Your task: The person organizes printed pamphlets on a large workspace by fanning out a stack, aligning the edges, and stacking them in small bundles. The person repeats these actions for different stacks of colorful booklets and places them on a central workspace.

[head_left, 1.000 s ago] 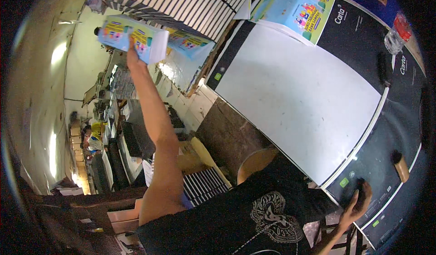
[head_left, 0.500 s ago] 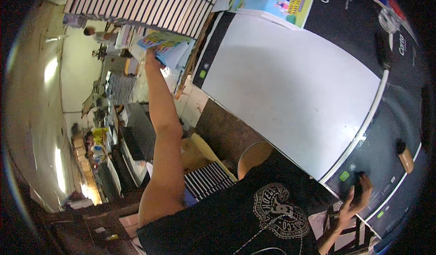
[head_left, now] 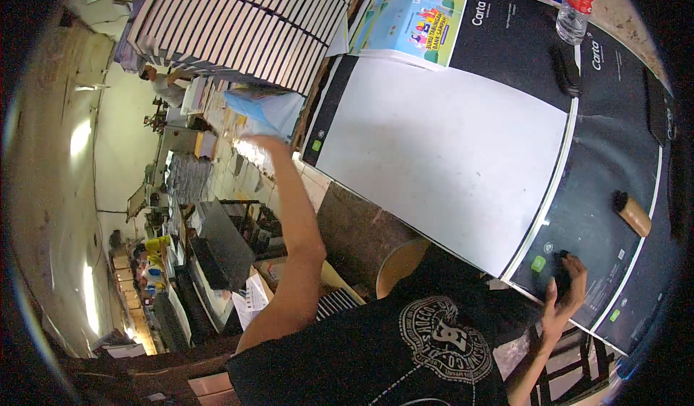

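Observation:
My left arm stretches out to the far left, and my left hand [head_left: 262,144] is smeared against a bright spot, so its fingers are hard to read. Just beyond it lies a blue printed sheet [head_left: 262,110], apart from the hand, beside a big book stack. My right hand [head_left: 567,294] rests at the near right on a black cover sheet [head_left: 596,261], thumb and fingers apart, with a dark patch between them. In front of me lies a large blank white sheet [head_left: 441,153]. Colourful printed covers [head_left: 416,27] are piled at its far edge.
Tall stacked books with dark spines [head_left: 238,27] stand at the far left. A water bottle [head_left: 575,9], a black tool [head_left: 567,70] and a brown-handled tool [head_left: 632,214] lie on the right. A round stool [head_left: 397,265] is below the table edge. Another person [head_left: 163,84] is in the background.
My left hand has let go of the blue printed sheet and drawn back toward me. My right hand stays on the black cover sheet. The view has shifted, bringing the bottle fully in.

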### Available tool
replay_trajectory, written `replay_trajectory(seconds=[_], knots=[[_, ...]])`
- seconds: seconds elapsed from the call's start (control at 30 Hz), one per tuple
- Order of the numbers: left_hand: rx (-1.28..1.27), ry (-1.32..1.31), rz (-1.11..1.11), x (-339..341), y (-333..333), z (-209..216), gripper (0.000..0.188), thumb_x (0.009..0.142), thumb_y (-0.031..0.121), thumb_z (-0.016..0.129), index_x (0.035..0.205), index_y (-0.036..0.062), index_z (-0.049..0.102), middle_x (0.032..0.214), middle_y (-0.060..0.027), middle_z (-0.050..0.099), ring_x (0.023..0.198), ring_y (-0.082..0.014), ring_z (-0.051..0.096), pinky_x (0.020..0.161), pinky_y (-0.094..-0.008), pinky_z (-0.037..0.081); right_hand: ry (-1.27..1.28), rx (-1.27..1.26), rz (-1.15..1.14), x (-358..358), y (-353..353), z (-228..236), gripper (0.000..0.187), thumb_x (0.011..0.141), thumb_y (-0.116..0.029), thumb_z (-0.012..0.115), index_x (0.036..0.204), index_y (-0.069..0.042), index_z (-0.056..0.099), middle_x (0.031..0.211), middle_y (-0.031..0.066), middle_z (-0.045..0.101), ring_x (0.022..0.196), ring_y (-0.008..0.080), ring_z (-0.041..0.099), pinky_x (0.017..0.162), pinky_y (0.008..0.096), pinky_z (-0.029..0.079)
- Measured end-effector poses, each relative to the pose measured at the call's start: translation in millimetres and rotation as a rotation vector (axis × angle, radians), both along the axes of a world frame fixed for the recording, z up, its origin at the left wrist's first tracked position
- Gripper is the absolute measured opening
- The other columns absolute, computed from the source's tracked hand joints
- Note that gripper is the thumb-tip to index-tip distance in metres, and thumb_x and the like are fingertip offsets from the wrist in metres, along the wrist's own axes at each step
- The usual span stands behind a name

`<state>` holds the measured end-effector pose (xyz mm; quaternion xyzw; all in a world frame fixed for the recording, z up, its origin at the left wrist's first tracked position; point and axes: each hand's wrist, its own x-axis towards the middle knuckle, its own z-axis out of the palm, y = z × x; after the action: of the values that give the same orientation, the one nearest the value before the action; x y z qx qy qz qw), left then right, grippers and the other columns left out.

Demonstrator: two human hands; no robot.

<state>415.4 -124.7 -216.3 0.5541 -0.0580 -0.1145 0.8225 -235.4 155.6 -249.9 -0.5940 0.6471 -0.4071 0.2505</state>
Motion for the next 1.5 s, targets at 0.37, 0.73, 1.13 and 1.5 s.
replay_trajectory(seconds=[0.37,0.73,1.13,1.5], knots=[[0.100,-0.468,-0.056,-62.1,35.4,-4.8,0.039,0.106,0.033,0.048,0.121,-0.0003,0.061,0.114,-0.0140,0.063,0.104,-0.0224,0.062,0.086,-0.0380,0.052,-0.047,-0.011,-0.026,-1.3,2.1,5.3,0.040,0.085,-0.022,0.069,0.113,0.006,0.065,0.117,0.0235,0.064,0.112,0.0385,0.060,0.100,0.0460,0.045],[0.269,-2.037,-0.969,-222.4,-124.1,19.9,0.058,0.081,0.034,0.082,0.127,0.0051,0.062,0.132,-0.0138,0.060,0.124,-0.0326,0.055,0.104,-0.0452,0.044,-0.074,0.009,-0.061,-5.3,2.9,2.5,0.036,0.077,-0.016,0.069,0.106,0.006,0.067,0.112,0.0231,0.065,0.106,0.0398,0.061,0.096,0.0455,0.047],[0.265,-2.203,-1.153,-219.3,-170.8,-7.1,0.053,0.084,0.038,0.076,0.127,0.0096,0.067,0.142,-0.0093,0.059,0.131,-0.0277,0.056,0.106,-0.0399,0.048,-0.017,0.086,-0.073,-6.8,-0.5,-2.4,0.046,0.078,-0.035,0.069,0.101,0.005,0.068,0.105,0.0245,0.064,0.099,0.0398,0.060,0.090,0.0496,0.047],[0.001,-2.142,-1.027,-214.7,-174.1,-27.4,0.044,0.080,0.018,0.080,0.120,0.0034,0.069,0.137,-0.0109,0.063,0.122,-0.0307,0.062,0.098,-0.0399,0.052,0.020,0.058,-0.079,-3.2,0.1,-5.2,0.047,0.077,-0.038,0.070,0.101,0.003,0.069,0.105,0.0234,0.064,0.098,0.0397,0.060,0.089,0.0504,0.047]])
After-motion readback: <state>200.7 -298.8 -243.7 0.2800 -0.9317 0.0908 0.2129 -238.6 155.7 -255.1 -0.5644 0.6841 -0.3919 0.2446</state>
